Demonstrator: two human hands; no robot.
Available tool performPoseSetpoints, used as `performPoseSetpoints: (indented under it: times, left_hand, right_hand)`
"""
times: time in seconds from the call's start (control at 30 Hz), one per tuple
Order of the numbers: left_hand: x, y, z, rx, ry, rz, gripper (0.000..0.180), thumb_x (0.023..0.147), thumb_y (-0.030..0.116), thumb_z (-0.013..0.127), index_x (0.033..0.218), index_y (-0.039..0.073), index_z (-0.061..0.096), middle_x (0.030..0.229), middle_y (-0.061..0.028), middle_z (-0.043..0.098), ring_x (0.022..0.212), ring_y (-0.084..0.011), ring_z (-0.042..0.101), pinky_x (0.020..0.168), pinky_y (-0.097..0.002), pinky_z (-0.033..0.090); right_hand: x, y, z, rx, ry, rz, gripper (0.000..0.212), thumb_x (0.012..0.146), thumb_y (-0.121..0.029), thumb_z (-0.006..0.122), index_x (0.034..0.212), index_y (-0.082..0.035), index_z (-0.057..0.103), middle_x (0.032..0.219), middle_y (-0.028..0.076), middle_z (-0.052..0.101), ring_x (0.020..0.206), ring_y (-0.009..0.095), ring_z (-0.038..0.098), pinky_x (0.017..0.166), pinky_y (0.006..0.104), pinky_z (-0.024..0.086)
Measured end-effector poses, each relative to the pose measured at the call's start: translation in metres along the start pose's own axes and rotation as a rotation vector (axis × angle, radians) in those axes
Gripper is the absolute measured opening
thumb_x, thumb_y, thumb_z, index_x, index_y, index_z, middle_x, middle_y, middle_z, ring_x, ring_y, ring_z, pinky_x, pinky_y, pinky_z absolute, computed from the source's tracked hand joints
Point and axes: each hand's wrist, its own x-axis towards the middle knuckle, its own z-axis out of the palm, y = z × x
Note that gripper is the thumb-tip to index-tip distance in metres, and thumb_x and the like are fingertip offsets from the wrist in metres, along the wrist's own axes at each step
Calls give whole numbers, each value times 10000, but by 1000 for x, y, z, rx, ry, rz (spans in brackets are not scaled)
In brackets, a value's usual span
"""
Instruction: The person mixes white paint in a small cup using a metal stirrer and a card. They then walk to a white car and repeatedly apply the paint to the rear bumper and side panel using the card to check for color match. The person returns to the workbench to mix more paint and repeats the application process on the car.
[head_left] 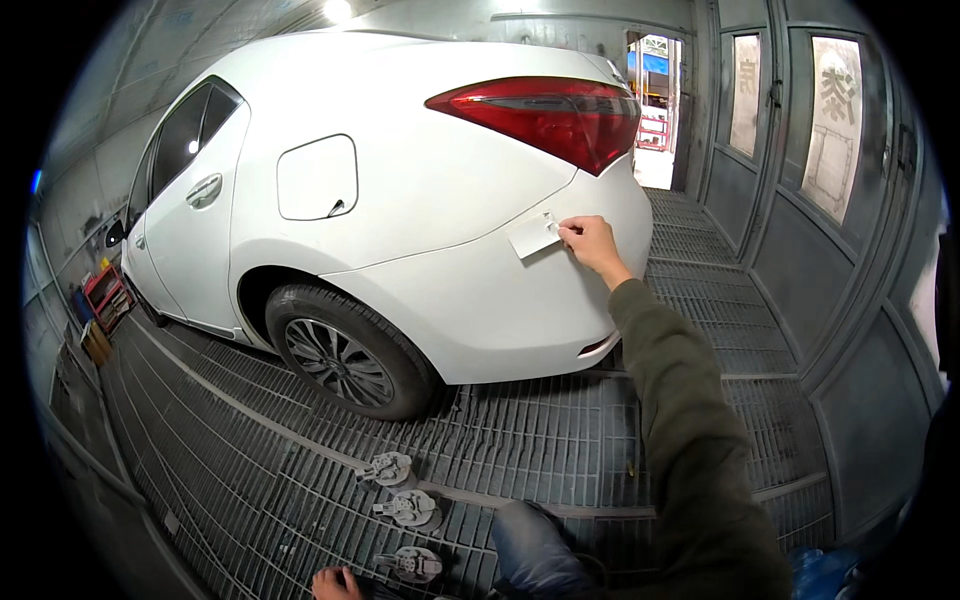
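Note:
My right hand [590,243] reaches out and pinches the edge of a small white card [535,236] between thumb and fingers. It holds the card against or just in front of the white car's rear bumper [500,310], below the red tail light [560,118]. The card's white is close to that of the car body. Low in the picture, my left hand [337,584] is partly cut off by the lower edge. Its fingers are curled, and what they hold, if anything, is hidden. Beside it on the grating is a grey, lumpy, round-based object [412,565].
Two similar grey objects [408,510] [388,470] stand on the metal grating floor [250,470]. The car's rear wheel [345,350] is at the left. Grey panelled doors with windows [775,180] line the right. A red rack [105,295] stands far left; blue plastic [820,572] lies lower right.

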Motion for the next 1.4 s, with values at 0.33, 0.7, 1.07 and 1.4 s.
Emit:
performPoseSetpoints:
  times: [0.33, 0.7, 1.07, 1.4]
  left_hand:
    - [-1, 6, -13, -6, -68, -107, 242, 849, 295, 600, 827, 61, 658, 810, -159, 615, 790, -355, 574, 688, -462, 471]
    - [0, -4, -4, -14, -65, -63, 228, 847, 270, 607, 856, 51, 668, 818, -161, 622, 806, -350, 578, 712, -451, 473]
    - [8, 16, -14, -6, -157, -263, 171, 822, 181, 618, 777, 17, 597, 796, -141, 558, 830, -329, 521, 745, -451, 429]
    - [8, 11, -10, -40, -168, -255, 190, 842, 201, 608, 798, 16, 597, 816, -134, 561, 839, -322, 517, 744, -459, 427]
  right_hand:
    - [-5, -17, 19, -181, 100, 99, 184, 749, -195, 612, 830, -70, 719, 764, 135, 679, 747, 297, 656, 703, 364, 505]
    - [0, -22, 23, -279, 155, 125, 168, 738, -183, 605, 779, -65, 718, 713, 128, 670, 697, 281, 652, 679, 358, 502]
    - [0, -18, 25, -257, 161, 144, 160, 733, -175, 613, 776, -64, 721, 682, 109, 668, 662, 249, 650, 664, 338, 497]
    - [0, -22, 20, -237, 109, 160, 165, 737, -164, 598, 793, -77, 727, 778, 162, 676, 766, 335, 653, 729, 392, 510]
